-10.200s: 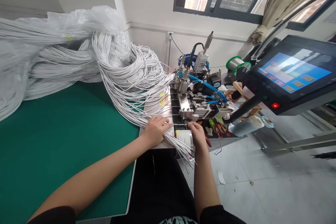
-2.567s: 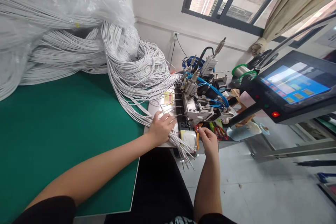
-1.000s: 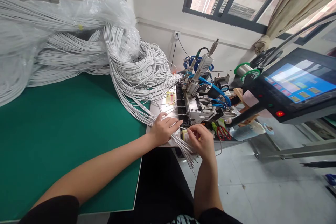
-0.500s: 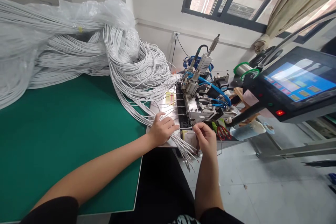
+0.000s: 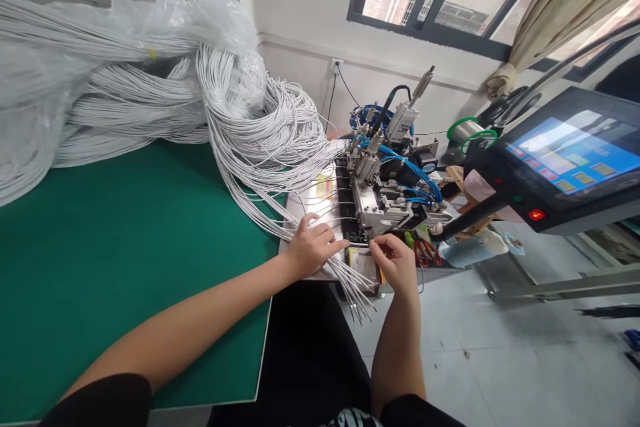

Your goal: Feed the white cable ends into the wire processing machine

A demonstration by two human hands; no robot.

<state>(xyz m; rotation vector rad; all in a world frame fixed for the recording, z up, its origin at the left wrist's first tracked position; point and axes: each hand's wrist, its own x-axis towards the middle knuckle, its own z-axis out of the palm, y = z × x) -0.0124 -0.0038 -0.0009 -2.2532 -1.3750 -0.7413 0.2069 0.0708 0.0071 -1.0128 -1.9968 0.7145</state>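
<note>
My left hand [image 5: 311, 247] rests with fingers spread on a fan of thin white wires [image 5: 350, 283] at the front edge of a metal plate [image 5: 305, 203]. The wire ends hang over the edge toward my lap. My right hand [image 5: 397, 261] is closed in a pinch at the front of a small soldering machine [image 5: 383, 197], beside a black slotted wire fixture [image 5: 347, 210]. What it pinches is too small to name. A white box [image 5: 361, 263] with an orange-handled tool lies under that hand.
A huge bundle of white wires [image 5: 150, 93], partly in clear plastic, covers the back of the green mat [image 5: 115, 260]. A touchscreen panel [image 5: 565, 160] stands at the right, a solder spool [image 5: 467, 130] behind the machine, red scissors [image 5: 425, 252] beside it.
My right hand moved from the box up to the machine's front, pinching there. The machine's head shifted slightly right. My left hand stayed on the wires.
</note>
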